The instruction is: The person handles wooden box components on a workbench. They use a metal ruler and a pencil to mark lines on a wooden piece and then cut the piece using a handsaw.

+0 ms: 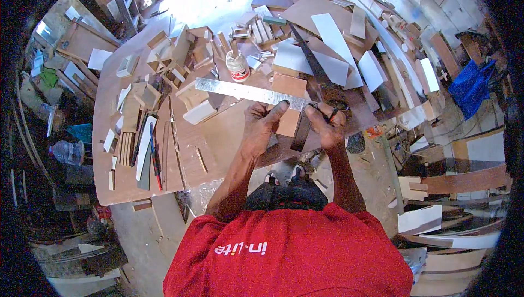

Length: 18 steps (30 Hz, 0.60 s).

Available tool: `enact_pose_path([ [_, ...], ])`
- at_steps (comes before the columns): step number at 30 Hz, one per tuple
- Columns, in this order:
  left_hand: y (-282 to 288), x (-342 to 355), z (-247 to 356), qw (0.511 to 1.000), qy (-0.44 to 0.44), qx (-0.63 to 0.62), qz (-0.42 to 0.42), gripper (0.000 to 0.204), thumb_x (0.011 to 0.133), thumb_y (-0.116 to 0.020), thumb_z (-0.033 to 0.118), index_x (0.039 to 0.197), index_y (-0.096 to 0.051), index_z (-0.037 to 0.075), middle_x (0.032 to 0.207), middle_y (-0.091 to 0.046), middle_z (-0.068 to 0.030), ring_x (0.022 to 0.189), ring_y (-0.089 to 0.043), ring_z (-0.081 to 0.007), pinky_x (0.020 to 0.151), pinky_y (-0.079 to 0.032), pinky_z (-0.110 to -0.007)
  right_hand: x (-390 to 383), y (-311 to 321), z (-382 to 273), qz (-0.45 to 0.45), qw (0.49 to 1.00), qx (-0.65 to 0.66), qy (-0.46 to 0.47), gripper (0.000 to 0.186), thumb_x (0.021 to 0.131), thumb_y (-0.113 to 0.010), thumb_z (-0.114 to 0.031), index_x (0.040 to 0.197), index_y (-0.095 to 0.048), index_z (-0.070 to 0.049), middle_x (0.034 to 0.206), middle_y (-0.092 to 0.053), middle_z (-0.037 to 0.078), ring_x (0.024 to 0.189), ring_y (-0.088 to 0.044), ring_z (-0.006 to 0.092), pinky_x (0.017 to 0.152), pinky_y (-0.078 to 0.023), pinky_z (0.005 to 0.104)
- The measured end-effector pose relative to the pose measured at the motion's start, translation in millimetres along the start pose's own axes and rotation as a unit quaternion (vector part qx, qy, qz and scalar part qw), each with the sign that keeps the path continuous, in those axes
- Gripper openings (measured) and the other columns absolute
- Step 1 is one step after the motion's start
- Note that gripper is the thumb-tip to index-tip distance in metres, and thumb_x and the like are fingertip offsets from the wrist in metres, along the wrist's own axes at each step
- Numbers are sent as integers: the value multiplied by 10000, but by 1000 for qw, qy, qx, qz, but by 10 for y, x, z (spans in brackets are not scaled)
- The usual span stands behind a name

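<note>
My left hand (262,128) has its thumb pressed on the metal blade of a try square (240,89), gripping it near the dark handle end. My right hand (326,125) is closed at the square's right end, thumb on it, with a small dark pencil-like item between the fingers. The square's dark handle (299,136) points down toward me between my hands. Under the blade lies a light brown wooden board (286,83), partly hidden. A white glue bottle (238,69) with a red label stands just beyond, and a long dark saw-like blade (308,54) lies farther right.
The wooden worktable (114,182) carries several offcuts, white strips (333,40) and small box pieces (164,51). Long tools (157,160) lie at its left. A blue bag (469,90) and stacked boards (447,182) are at the right; a plastic jug (65,152) is at the left.
</note>
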<state>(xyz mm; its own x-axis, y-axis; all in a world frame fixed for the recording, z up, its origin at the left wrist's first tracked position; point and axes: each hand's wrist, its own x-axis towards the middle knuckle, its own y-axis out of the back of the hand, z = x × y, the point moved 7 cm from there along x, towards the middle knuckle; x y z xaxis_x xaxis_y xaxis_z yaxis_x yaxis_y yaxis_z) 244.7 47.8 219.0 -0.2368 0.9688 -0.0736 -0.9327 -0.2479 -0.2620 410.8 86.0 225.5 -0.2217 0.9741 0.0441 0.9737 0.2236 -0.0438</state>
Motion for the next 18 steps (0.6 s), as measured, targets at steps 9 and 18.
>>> enact_pose_path([
  [9,64,-31,42,1000,-8,22,-8,185,814,-720,240,761,-635,85,551,-484,63,449,-357,-30,419,-253,-221,149,56,104,-25,991,-95,90,232,825,-681,-224,681,-586,-70,604,-467,-60,564,-401,46,514,-303,249],
  [18,348,-209,171,998,-17,3,54,317,796,-739,260,584,-544,129,492,-437,52,410,-349,-49,402,-247,-239,134,-342,-127,-80,990,-111,45,254,821,-664,-263,873,-684,-15,744,-622,16,710,-533,106,670,-423,260],
])
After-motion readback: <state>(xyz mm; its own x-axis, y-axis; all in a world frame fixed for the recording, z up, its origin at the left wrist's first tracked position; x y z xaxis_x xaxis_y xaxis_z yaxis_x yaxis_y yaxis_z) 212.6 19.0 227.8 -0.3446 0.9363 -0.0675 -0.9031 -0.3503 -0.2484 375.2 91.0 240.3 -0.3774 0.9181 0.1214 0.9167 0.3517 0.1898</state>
